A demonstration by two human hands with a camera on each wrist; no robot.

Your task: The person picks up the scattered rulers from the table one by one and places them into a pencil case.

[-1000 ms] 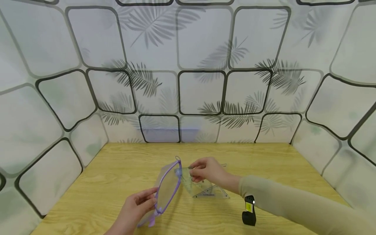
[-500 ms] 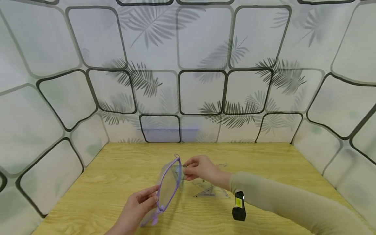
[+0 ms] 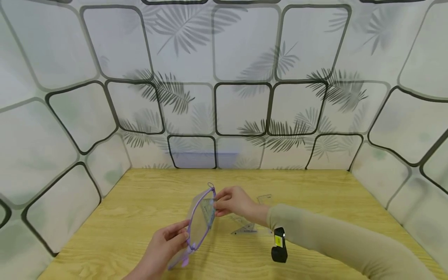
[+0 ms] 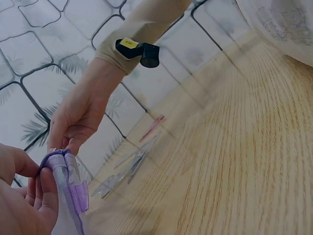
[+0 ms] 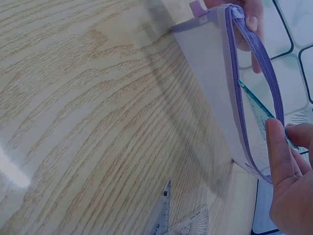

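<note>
Head view, surface and room: a pale yellow, wood-grained table (image 3: 115, 217), backed by a whitish fabric wall (image 3: 241, 109) with a print of dark rounded squares and grey fern fronds. More of the same print along the left and right sides.

"And on the wood?"

"Near the right wrist, lying flat: a clear plastic triangular set square (image 3: 246, 230) with dark markings. At the lower edge of the right wrist view: a clear protractor-like piece (image 5: 195, 225) with fanned lines, partly cut off. In the left wrist view, farther along: a slim pink object (image 4: 152, 127), too small to identify."

"State of the left hand (image 3: 162, 247)?"

"Gripping, between thumb and fingers, the near end of a translucent white mesh pouch (image 5: 210, 78) with purple zip edging; tilted, mouth parted."

"And of the right hand (image 3: 234, 202)?"

"Pinching, with thumb and fingertips, a clear, teal-edged triangular ruler (image 5: 257, 104). Position relative to that hand: directly at the fingertips, projecting into the pouch mouth between the two purple edges. Nearly edge-on in the right wrist view. Farther up the arm: a pale beige sleeve (image 3: 315, 229) and a small black wrist camera (image 3: 279, 254) with a yellow label."
</note>
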